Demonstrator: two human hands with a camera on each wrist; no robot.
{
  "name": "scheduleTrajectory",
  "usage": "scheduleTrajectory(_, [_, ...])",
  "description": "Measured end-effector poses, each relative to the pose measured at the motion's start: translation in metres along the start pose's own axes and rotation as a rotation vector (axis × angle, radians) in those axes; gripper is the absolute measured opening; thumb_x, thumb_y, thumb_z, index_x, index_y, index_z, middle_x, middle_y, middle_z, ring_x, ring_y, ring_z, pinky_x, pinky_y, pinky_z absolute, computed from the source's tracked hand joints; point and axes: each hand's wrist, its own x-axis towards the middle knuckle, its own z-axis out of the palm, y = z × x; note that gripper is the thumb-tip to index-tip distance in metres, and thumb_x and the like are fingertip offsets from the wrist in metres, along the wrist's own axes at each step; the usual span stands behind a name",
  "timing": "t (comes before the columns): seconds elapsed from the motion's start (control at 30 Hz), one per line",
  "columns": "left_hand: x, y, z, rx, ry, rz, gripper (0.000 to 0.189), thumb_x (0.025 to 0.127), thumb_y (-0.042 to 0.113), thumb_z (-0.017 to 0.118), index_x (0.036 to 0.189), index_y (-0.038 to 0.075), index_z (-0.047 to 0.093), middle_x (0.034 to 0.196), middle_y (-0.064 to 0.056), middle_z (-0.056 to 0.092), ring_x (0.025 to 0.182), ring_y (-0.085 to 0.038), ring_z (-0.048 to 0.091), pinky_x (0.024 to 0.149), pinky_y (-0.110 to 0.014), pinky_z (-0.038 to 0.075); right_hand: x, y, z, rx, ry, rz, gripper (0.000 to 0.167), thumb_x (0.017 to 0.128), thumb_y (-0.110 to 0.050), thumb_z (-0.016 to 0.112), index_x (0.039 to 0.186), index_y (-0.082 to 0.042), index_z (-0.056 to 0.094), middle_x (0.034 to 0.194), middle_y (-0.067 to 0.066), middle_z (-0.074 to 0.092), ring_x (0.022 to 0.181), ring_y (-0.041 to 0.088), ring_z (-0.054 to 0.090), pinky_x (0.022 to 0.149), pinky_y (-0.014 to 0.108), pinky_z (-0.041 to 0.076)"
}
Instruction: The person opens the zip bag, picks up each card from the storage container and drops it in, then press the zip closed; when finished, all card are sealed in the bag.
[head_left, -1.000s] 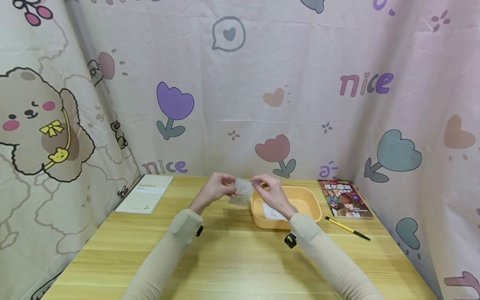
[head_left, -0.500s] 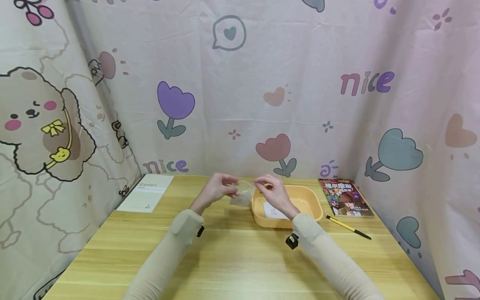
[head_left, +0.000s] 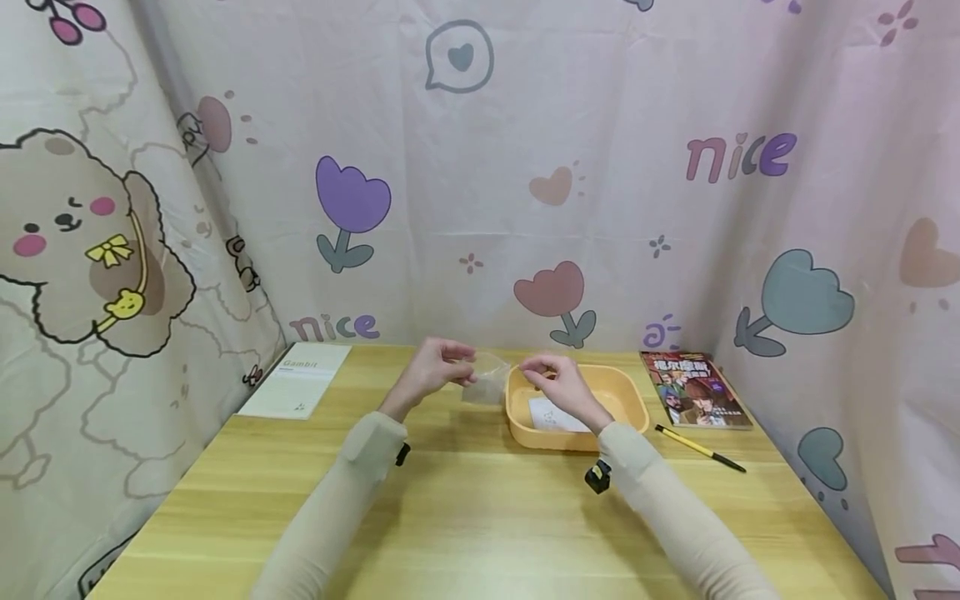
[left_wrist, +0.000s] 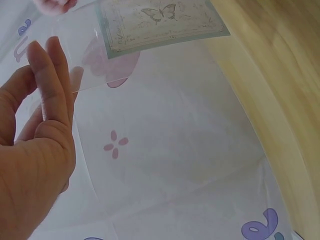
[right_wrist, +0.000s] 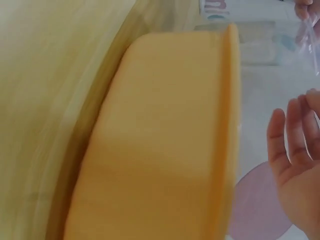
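My left hand (head_left: 433,371) pinches the edge of a clear plastic bag (head_left: 486,383) at its upper left, holding it up over the far middle of the table. In the left wrist view, a butterfly-patterned card (left_wrist: 165,25) with a green-grey border shows in the lower part of the bag. My right hand (head_left: 567,390) hovers over the yellow-orange basin (head_left: 525,437), its loosely bent fingers a little to the right of the bag and apart from it. White paper (head_left: 553,417) lies in the basin, partly covered by this hand. From the right wrist, the basin's side wall (right_wrist: 165,130) fills the middle.
A white Gambit notepad (head_left: 300,383) lies at the back left. Right of the basin are a comic-style book (head_left: 697,392) and a yellow-and-black pen (head_left: 697,447). A printed curtain (head_left: 450,167) hangs close behind the wooden table (head_left: 480,517).
My right hand has let go of the bag and drawn slightly right, opening a gap. The left hand still holds the bag near the same place. The head view has tilted down slightly.
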Motion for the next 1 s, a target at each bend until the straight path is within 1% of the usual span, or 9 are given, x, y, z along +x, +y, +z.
scheduleTrajectory(0.13, [0.001,0.002,-0.002,0.012,0.005,-0.011,0.034,0.088,-0.002,0.069,0.121,-0.006,0.064,0.121,-0.023,0.066,0.077,-0.02,0.073,0.077,-0.039,0.064,-0.001,0.004,-0.007,0.012,-0.07,0.047,0.015,0.094,-0.011,0.066,0.106,-0.004,0.073,0.102,0.014,0.073,0.079,0.013,0.064,0.072,0.043,0.062])
scheduleTrajectory(0.2, [0.001,0.001,-0.002,0.014,0.007,-0.01,0.033,0.088,-0.002,0.069,0.121,-0.005,0.065,0.121,-0.023,0.066,0.077,-0.02,0.073,0.078,-0.041,0.064,-0.002,0.009,-0.01,0.021,-0.092,0.063,0.017,0.094,-0.01,0.066,0.107,-0.002,0.072,0.103,0.016,0.073,0.08,0.013,0.064,0.072,0.043,0.062])
scheduleTrajectory(0.3, [0.001,0.001,-0.002,0.013,0.01,0.0,0.033,0.088,-0.002,0.069,0.12,-0.005,0.065,0.121,-0.023,0.066,0.077,-0.02,0.073,0.075,-0.037,0.064,-0.002,0.017,-0.017,0.02,-0.118,0.093,0.018,0.094,-0.007,0.065,0.11,0.0,0.071,0.106,0.019,0.072,0.08,0.011,0.063,0.073,0.045,0.062])
scheduleTrajectory(0.37, [0.001,0.001,-0.001,0.016,0.011,0.006,0.033,0.088,-0.002,0.069,0.12,-0.006,0.065,0.121,-0.024,0.066,0.077,-0.02,0.073,0.073,-0.035,0.064,-0.001,0.027,-0.019,0.021,-0.12,0.11,0.019,0.093,-0.007,0.066,0.11,-0.001,0.071,0.107,0.019,0.071,0.079,0.008,0.063,0.07,0.042,0.062])
scheduleTrajectory(0.47, [0.0,0.002,-0.002,0.021,0.01,0.015,0.034,0.088,-0.002,0.069,0.121,-0.007,0.064,0.121,-0.025,0.066,0.078,-0.022,0.073,0.073,-0.035,0.064,-0.001,0.033,-0.024,0.007,-0.128,0.137,0.021,0.093,-0.006,0.065,0.112,0.003,0.07,0.112,0.024,0.069,0.084,0.017,0.066,0.068,0.039,0.062])
scheduleTrajectory(0.6, [0.0,0.001,-0.003,0.02,0.016,0.024,0.034,0.088,-0.002,0.069,0.121,-0.008,0.063,0.121,-0.026,0.065,0.078,-0.024,0.073,0.076,-0.039,0.064,-0.002,0.042,-0.03,-0.003,-0.137,0.171,0.026,0.094,-0.002,0.062,0.118,0.007,0.065,0.116,0.029,0.066,0.099,0.039,0.064,0.066,0.027,0.059])
scheduleTrajectory(0.67, [0.001,0.001,-0.003,0.018,0.019,0.022,0.034,0.088,-0.002,0.069,0.121,-0.008,0.063,0.121,-0.026,0.066,0.079,-0.024,0.073,0.077,-0.04,0.064,-0.002,0.046,-0.032,-0.013,-0.138,0.185,0.027,0.093,0.001,0.061,0.119,0.008,0.064,0.116,0.029,0.066,0.102,0.042,0.063,0.067,0.025,0.057])
scheduleTrajectory(0.83, [0.002,0.001,-0.001,0.028,0.024,0.015,0.034,0.088,-0.001,0.069,0.121,-0.007,0.064,0.121,-0.025,0.066,0.078,-0.023,0.073,0.075,-0.038,0.064,-0.005,0.058,-0.037,-0.084,-0.154,0.208,0.034,0.086,0.011,0.061,0.119,0.007,0.065,0.114,0.026,0.068,0.103,0.037,0.064,0.077,0.025,0.058])
scheduleTrajectory(1.0, [0.002,0.0,0.0,0.035,0.027,0.01,0.033,0.088,-0.002,0.069,0.121,-0.006,0.064,0.121,-0.024,0.066,0.076,-0.021,0.073,0.078,-0.042,0.064,-0.008,0.065,-0.042,-0.14,-0.213,0.191,0.039,0.081,0.014,0.064,0.119,0.008,0.064,0.115,0.026,0.067,0.103,0.038,0.062,0.092,0.039,0.057])
